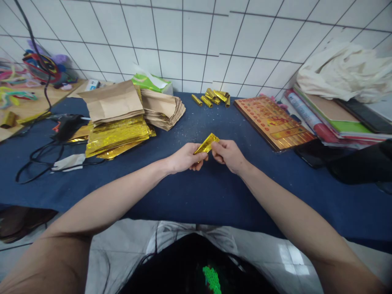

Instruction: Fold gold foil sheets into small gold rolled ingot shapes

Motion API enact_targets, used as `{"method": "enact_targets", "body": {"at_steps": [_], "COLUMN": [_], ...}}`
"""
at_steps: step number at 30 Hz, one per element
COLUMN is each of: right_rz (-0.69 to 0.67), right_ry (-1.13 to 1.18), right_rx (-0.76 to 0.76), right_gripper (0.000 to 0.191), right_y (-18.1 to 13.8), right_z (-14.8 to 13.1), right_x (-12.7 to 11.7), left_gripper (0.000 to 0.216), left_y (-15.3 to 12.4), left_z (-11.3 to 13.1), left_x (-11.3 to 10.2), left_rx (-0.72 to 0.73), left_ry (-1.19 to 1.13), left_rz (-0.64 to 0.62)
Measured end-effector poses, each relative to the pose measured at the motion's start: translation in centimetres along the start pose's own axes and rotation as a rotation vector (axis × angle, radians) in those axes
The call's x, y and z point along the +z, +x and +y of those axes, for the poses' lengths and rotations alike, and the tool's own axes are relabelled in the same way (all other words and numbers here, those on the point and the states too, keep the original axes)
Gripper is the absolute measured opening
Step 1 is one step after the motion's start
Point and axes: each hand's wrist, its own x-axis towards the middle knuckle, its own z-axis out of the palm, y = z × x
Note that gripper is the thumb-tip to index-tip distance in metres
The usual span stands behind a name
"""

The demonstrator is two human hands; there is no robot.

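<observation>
A small folded piece of gold foil paper (207, 143) is held above the blue table (196, 188) between both hands. My left hand (184, 158) pinches its lower left end with closed fingers. My right hand (228, 155) grips its right end, fingers curled. A stack of flat gold foil sheets (118, 136) lies to the left, with brown paper sheets (112, 102) on top and a fanned pile of brown paper (162, 109) beside it. Several finished gold rolls (212, 98) lie at the back by the tiled wall.
A glue gun (65, 124) with black cables lies at the left. A gold-red printed board (272, 120) sits to the right, beside stacked books (324, 118) and a white cloth bundle (343, 71). A green tissue pack (150, 81) stands at the back.
</observation>
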Motion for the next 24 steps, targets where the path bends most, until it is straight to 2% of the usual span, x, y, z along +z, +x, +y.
{"method": "enact_targets", "body": {"at_steps": [3,6,8,12,14,16,20,24], "right_rz": [-0.089,-0.083,-0.029,0.211,0.233,0.206,0.062,0.15], "right_ry": [-0.009,-0.014,-0.003,0.108,0.118,0.077,-0.09,-0.113], "right_rx": [0.039,0.044,0.034,-0.06,-0.096,-0.111,-0.107,-0.102], "right_gripper": [0.044,0.045,0.045,0.042,0.042,0.043,0.044,0.039], "right_y": [-0.2,-0.2,-0.1,0.4,0.5,0.4,0.2,0.2], "right_z": [0.4,0.4,0.1,-0.9,-1.1,-1.0,-0.4,-0.3], "right_x": [0.8,0.9,0.3,-1.9,-2.6,-2.7,-2.0,-1.7], "left_gripper": [0.013,0.014,0.016,0.02,0.019,0.019,0.021,0.02], "left_y": [0.1,0.0,-0.2,-0.6,-0.6,-0.6,-0.3,-0.4], "left_z": [-0.1,0.1,0.3,0.5,0.4,0.3,0.2,0.4], "left_x": [0.1,0.1,0.2,0.4,0.4,0.2,-0.5,-0.7], "left_rx": [-0.001,-0.006,-0.008,-0.061,-0.094,-0.1,-0.08,-0.063], "left_ry": [0.017,0.002,-0.027,-0.003,0.021,0.01,0.008,0.02], "left_rz": [-0.024,-0.045,-0.046,-0.105,-0.147,-0.125,-0.077,-0.111]}}
